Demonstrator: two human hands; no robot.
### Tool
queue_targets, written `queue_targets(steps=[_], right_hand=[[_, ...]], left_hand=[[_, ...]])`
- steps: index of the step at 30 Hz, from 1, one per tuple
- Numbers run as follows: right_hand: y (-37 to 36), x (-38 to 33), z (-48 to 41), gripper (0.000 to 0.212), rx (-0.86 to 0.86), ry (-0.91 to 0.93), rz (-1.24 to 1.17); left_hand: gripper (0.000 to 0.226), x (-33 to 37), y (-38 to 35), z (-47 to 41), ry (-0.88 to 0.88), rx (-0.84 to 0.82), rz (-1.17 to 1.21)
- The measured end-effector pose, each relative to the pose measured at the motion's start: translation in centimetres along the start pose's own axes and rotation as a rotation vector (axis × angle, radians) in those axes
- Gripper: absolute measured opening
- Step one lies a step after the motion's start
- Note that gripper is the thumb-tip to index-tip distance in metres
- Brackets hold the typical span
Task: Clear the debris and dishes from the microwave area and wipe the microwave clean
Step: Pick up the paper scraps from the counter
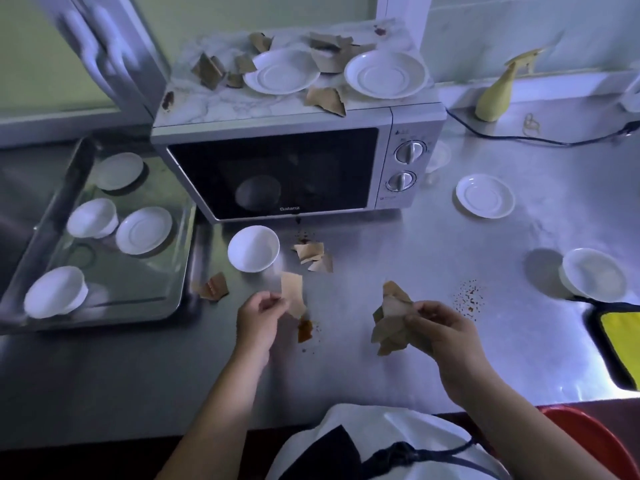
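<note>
Pinching one cardboard scrap (292,293), the left grip (260,318) hung over the bench (388,244); the right grip (441,329) clutched a bundle of scraps (389,322).

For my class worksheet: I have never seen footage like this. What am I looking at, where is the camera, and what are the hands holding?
There is no machine here. A person works bare-handed, and the single picture comes from a wide-angle camera worn on their head, looking down at a steel counter. The left hand pinches one brown scrap. The right hand has a bundle of scraps in its grip. Behind them stands a microwave with two white saucers and more scraps on top. In front of it lie a white bowl, loose scraps and brown stains. A metal tray at the left holds more white dishes. A yellow cloth lies at the right edge.
</note>
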State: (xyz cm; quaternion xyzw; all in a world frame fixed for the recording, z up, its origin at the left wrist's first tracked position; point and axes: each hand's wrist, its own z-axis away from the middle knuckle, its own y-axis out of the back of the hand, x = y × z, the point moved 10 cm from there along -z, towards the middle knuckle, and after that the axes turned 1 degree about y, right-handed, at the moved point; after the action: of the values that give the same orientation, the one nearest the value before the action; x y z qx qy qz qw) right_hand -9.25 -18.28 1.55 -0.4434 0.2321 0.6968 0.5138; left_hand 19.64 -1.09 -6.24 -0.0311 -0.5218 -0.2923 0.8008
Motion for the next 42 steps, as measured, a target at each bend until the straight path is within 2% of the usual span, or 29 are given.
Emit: queue_targets(steps=[4,6,10,15,18,21,24,28,30,34,42], right_hand=[[-1.8,0.0,-1.5,0.014,-0.086,-0.026,0.049],[-3.5,-0.1,-1.8,0.011,-0.176,-0.028,0.035],[-6.6,-0.3,-1.7,0.008,-0.368,-0.038,0.022],[-8.7,0.4,-1.1,0.011,-0.549,-0.079,-0.019],[-9.5,0.7,-0.9,0.022,-0.598,-0.073,-0.011],[-9.7,0.0,-0.9,0.008,-0.583,-0.03,-0.016],[-9.9,-0.4,-0.9,0.02,-0.616,-0.018,-0.025],[-7.4,-0.6,-2.3,0.011,-0.44,0.012,0.021],[-5.5,-0.8,-2.9,0.01,-0.327,0.007,0.031],[-2.0,-1.8,-2.9,0.008,-0.189,-0.002,-0.037],[4.3,-2.0,-0.3,0.015,0.045,0.034,-0.066]], left_hand=[[0.013,4.6,-3.8,7.5,-0.021,-0.373,0.286],[0.013,6.1,-5.3,9.9,-0.058,-0.425,0.235],[0.006,6.5,-5.0,11.2,-0.142,-0.211,-0.004],[0.008,6.0,-2.5,11.5,-0.13,0.005,-0.019],[0.007,5.8,-2.3,11.8,-0.128,0.027,-0.014],[0.01,6.0,-3.2,12.2,-0.152,-0.039,0.009],[0.009,6.1,-4.0,12.2,-0.193,-0.103,0.043],[0.012,5.0,-4.2,10.4,-0.139,-0.129,0.115],[0.011,3.7,-3.9,8.4,-0.097,-0.094,0.05],[0.008,2.7,-5.5,3.0,-0.101,-0.104,-0.284],[0.038,7.6,-12.4,-6.2,-0.412,-0.135,-0.934]])
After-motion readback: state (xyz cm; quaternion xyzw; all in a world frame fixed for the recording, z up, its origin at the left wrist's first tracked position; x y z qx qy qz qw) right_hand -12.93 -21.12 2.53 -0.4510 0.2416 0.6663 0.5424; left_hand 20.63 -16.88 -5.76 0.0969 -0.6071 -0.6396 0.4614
